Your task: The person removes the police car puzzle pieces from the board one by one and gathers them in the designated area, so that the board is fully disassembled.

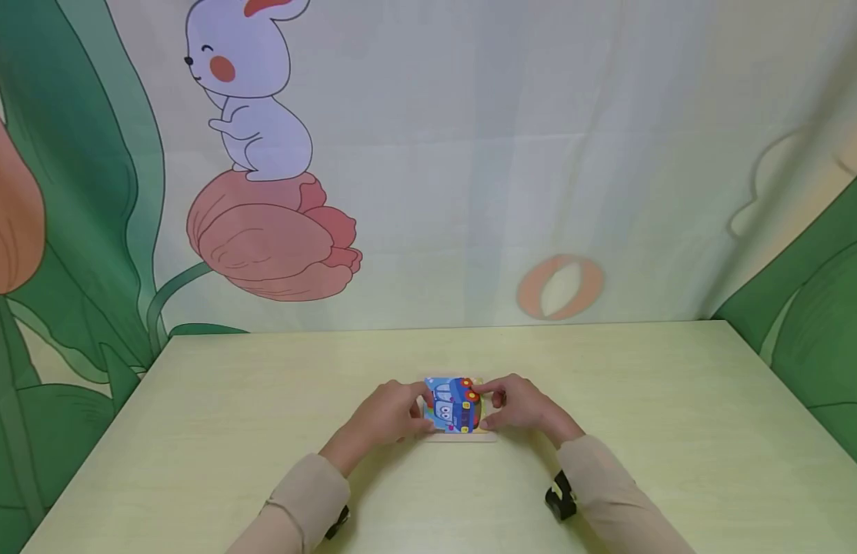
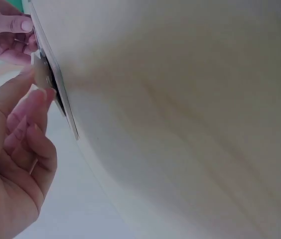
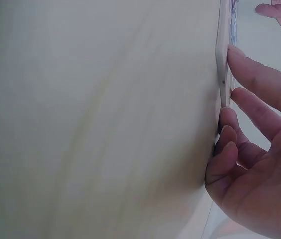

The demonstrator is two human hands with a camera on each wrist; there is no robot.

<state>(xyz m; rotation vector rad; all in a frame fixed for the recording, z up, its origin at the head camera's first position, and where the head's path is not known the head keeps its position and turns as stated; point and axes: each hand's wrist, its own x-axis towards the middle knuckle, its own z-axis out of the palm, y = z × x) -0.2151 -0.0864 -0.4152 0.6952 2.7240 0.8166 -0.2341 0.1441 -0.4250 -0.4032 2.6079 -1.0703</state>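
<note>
A small wooden jigsaw puzzle (image 1: 455, 405) with a blue cartoon car on it lies on a thin wooden board (image 1: 463, 438), near the middle of the table. My left hand (image 1: 385, 413) is at its left side. In the left wrist view, the thumb and index finger pinch a wooden puzzle piece (image 2: 43, 75), which sits slightly tilted over the board with a dark gap beneath. From the right, my right hand (image 1: 524, 402) touches the picture with an extended index finger, thumb at the near right corner. Its other fingers bend beside the board's edge in the right wrist view.
The pale wooden table (image 1: 228, 462) spreads out around both hands. Behind it hangs a curtain (image 1: 428, 192) printed with a rabbit and tulips, close to the table's far edge. Dark straps with black mounts (image 1: 561, 496) are on the wrists.
</note>
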